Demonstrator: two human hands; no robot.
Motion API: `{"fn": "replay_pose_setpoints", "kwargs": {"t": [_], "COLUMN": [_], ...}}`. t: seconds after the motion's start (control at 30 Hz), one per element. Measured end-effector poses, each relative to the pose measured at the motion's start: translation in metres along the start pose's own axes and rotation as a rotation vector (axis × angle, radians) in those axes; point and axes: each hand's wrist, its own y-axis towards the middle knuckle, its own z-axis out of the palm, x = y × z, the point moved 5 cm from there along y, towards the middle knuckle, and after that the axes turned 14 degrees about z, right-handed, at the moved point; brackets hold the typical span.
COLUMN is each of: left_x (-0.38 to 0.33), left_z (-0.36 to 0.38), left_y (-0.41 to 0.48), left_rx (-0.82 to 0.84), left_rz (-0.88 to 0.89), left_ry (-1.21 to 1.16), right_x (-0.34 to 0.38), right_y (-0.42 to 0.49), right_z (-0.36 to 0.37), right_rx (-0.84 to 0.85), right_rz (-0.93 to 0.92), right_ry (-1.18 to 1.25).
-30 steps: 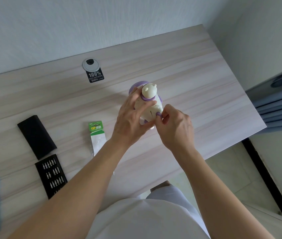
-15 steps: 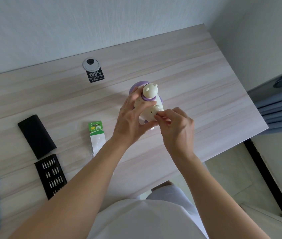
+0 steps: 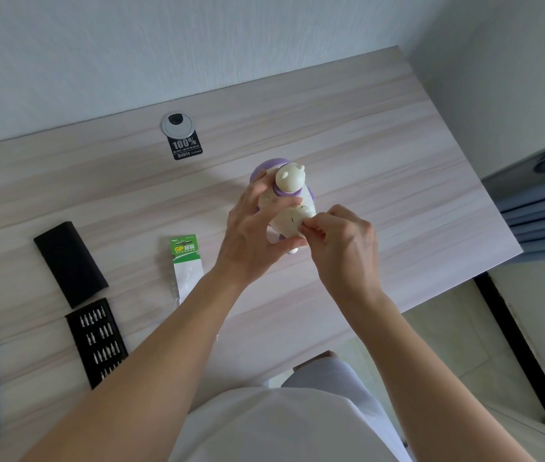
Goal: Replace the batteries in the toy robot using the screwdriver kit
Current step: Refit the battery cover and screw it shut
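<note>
**Early stage: toy in hand, kit idle**

Toy robot (image 3: 289,208) held just above mid-desk (image 3: 398,161), long axis near upright, head up and leaning far. Left hand (image 3: 251,241) wrapped round its body. Right hand (image 3: 344,248) fingers pinched tight at the lower shell; anything between them too small to tell. Bit tray (image 3: 96,341) and battery pack (image 3: 186,261) lying near left. Opening, swap and closing probably all left.

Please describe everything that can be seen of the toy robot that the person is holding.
The toy robot looks like smooth plastic, cream-white with purple parts: a purple band circles a rounded cream end with small nubs, and a purple dome shows behind. It is held over the table. The left hand grips its side, with the thumb under the lower end. The right hand pinches at its body with curled fingertips; what they pinch is hidden.
</note>
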Motion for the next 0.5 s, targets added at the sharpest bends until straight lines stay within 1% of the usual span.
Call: {"fn": "replay_pose_setpoints", "kwargs": {"t": [0.1,0.23,0.43,0.5], "left_x": [-0.002,-0.003,-0.006,-0.005], "left_z": [-0.001,-0.001,-0.001,-0.001], "left_y": [0.002,0.002,0.006,0.006], "left_rx": [0.027,0.031,0.062,0.072], "left_rz": [-0.002,-0.03,-0.03,-0.033], "left_ry": [0.007,0.025,0.032,0.033], "right_x": [-0.001,-0.007,-0.015,-0.015], "right_y": [0.0,-0.001,-0.01,-0.01], "right_z": [0.0,0.003,0.008,0.009], "right_rx": [-0.004,0.005,-0.036,-0.047], "right_rz": [0.025,0.102,0.204,0.219], "right_ry": [0.01,0.135,0.305,0.324]}}
